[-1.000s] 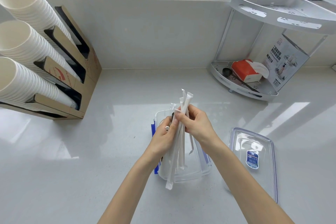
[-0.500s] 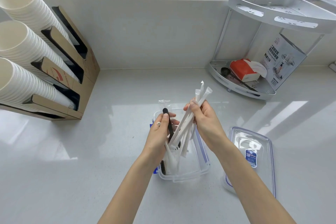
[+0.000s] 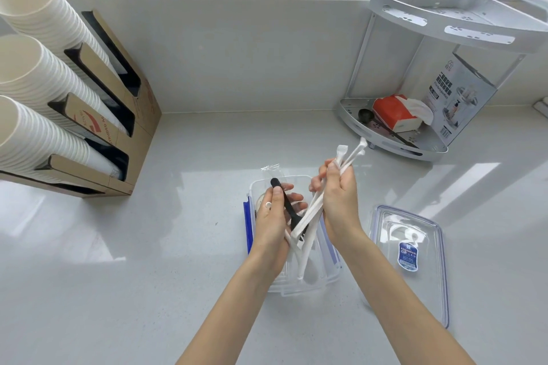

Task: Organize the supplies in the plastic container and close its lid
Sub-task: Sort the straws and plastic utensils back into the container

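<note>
Bench (image 3: 184,261) pale, glossy. Three stacks of white paper cups (image 3: 32,74) in cardboard holder, far left of left hand. One two-tier corner rack (image 3: 439,38) beyond right hand. One clear plastic container (image 3: 302,284) stood open directly under both hands. One lid (image 3: 415,264) lay flat just right of right hand. Right hand (image 3: 338,198) clamped round bundle of white wrapped straws (image 3: 311,216), count unclear, lower ends inside container. Left hand (image 3: 272,216) pinched one black utensil (image 3: 286,201) over container.

Three stacks of paper cups (image 3: 38,74), one clear container (image 3: 299,284), one lid (image 3: 410,261), one tissue pack (image 3: 394,112), two hands.
</note>
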Tool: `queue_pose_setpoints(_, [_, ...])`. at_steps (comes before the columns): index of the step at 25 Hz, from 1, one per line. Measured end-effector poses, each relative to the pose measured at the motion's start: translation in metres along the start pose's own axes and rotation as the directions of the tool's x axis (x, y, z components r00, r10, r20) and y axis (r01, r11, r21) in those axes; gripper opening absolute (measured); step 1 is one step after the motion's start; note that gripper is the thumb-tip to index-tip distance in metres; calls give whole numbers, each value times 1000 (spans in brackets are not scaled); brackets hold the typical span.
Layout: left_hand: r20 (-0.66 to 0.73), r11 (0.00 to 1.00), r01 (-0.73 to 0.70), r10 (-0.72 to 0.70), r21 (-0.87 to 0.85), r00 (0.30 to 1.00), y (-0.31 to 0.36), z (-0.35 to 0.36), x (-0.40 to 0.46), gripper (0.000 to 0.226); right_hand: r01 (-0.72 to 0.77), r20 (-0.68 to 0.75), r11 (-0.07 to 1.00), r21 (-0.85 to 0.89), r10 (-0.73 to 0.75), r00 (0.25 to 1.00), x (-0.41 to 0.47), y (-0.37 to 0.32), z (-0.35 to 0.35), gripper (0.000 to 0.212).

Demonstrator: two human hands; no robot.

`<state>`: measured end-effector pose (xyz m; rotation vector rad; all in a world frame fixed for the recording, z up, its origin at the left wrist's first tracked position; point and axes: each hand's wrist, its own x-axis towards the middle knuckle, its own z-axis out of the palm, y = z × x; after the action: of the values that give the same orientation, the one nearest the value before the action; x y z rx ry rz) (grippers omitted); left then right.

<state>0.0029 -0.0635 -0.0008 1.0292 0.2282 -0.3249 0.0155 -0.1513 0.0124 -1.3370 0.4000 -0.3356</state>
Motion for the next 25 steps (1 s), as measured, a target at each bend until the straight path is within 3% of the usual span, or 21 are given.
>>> queue_pose_setpoints(4, [-53,981,-83,75,-178,996,13,-12,7,28,156,-47,968,195,-149,988,6,-22,-8,26])
queue_pose_setpoints(9, [-152,974,-176,154,-143,976,26,-30,10,29,272,-77,952,143,-263,962,1,-20,-9,32])
queue_pose_setpoints(13, [-165,980,-172,154,-102,974,26,-36,6,28,209,-62,974,85,-204,977,-1,6,-4,33])
queue_pose_setpoints(21, [-149,986,-149,137,-71,979,20,-36,2,28,165,119,949,-270,-137,983,-16,49,-17,25])
queue_pose_setpoints(25, [-132,986,-154,143,-71,981,20,-36,2,28,62,205,929,-364,15,979,-19,53,-21,19])
